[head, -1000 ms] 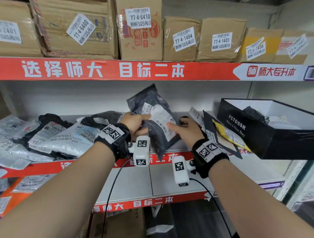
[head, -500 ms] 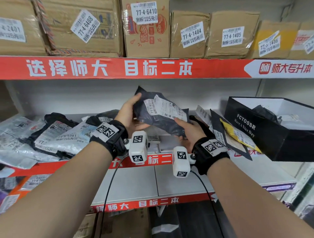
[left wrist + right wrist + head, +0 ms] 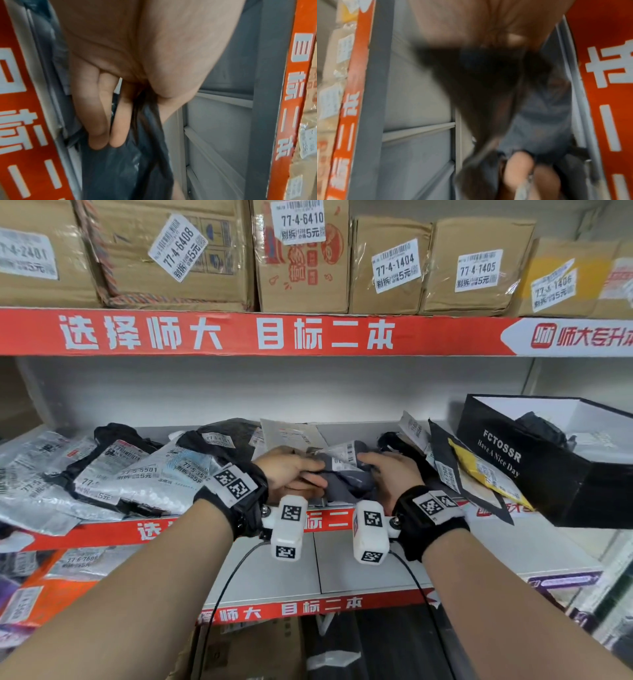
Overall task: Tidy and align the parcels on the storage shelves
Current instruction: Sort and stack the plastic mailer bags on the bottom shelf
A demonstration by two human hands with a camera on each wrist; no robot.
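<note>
A dark grey poly-bag parcel (image 3: 346,474) with a white label lies low on the middle shelf (image 3: 329,518), between the two hands. My left hand (image 3: 298,472) grips its left end; in the left wrist view the fingers (image 3: 102,121) lie under the bag (image 3: 123,169) and the thumb presses on top. My right hand (image 3: 383,470) holds the right end from above. The right wrist view is blurred, with the dark bag (image 3: 479,83) hanging below the palm (image 3: 471,20).
Silver and black mailers (image 3: 113,474) are heaped on the shelf's left. A black open box (image 3: 534,470) marked FCTOSSR stands at the right, with flat black and yellow envelopes (image 3: 469,470) leaning on it. Labelled cardboard boxes (image 3: 301,254) fill the top shelf. A grey lower shelf (image 3: 342,570) juts out below.
The parcel was held up and tilted in front of the shelf's back wall. Both hands have brought it down onto the middle shelf, where it now lies low.
</note>
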